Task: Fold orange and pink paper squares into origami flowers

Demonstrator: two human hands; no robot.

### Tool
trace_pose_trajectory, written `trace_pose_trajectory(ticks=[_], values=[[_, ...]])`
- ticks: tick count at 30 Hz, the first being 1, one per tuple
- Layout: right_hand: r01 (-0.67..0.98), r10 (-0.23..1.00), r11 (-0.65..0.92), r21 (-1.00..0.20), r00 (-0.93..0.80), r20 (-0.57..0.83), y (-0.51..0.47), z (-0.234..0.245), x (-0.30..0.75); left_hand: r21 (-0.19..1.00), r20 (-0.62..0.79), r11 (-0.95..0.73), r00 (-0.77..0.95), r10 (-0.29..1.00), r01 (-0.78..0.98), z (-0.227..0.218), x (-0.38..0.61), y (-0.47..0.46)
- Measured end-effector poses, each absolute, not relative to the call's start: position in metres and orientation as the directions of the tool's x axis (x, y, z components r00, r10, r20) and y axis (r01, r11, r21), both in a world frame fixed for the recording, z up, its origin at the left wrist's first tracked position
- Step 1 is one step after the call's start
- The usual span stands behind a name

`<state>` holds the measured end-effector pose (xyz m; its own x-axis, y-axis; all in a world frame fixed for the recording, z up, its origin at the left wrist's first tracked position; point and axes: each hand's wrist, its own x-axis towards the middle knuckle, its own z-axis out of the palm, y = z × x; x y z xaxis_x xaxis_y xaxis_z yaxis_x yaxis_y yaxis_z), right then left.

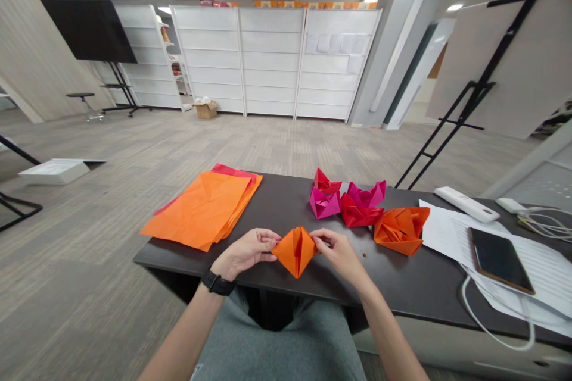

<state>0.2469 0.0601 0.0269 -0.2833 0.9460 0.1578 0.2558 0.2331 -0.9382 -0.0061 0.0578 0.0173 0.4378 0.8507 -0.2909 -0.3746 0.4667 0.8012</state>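
Observation:
A folded orange paper piece [295, 250], pointed at the bottom, is held between both my hands above the near edge of the dark table [277, 208]. My left hand [245, 251] pinches its left corner, and a black watch sits on that wrist. My right hand [338, 250] pinches its right corner. Behind them lie finished folded paper shapes: a pink one [324, 203], a red one [357, 214], another pink one [367, 193] and an orange one [401, 228].
A stack of flat orange and red paper sheets [206, 208] lies at the table's left. To the right are white printed sheets [531, 268], a black phone [499, 259], a white remote [466, 204] and a white cable [496, 324]. White cabinets line the far wall.

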Motion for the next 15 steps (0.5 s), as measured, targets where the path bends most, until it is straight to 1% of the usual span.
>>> trace_pose_trajectory(ticks=[6,11,13,15], values=[[0.256,0.927,0.294,-0.921,-0.311,0.210,0.0596,0.0296,0.2491,0.825,-0.272,0.455,0.469,0.840,-0.336,0.0189,-0.0076,0.0544],[0.283,0.925,0.313,-0.907,-0.307,0.223,0.0604,0.0293,0.2504,0.856,-0.238,0.413,0.471,0.849,-0.311,0.0250,-0.0039,0.0506],[0.312,0.927,0.312,-0.897,-0.305,0.216,0.0593,0.0300,0.2510,0.916,-0.171,0.299,0.416,0.893,-0.267,0.0259,-0.0019,0.0502],[0.339,0.924,0.314,-0.887,-0.322,0.204,0.0570,0.0331,0.2521,0.982,-0.052,0.108,0.328,0.943,-0.155,0.0258,-0.0012,0.0505]])
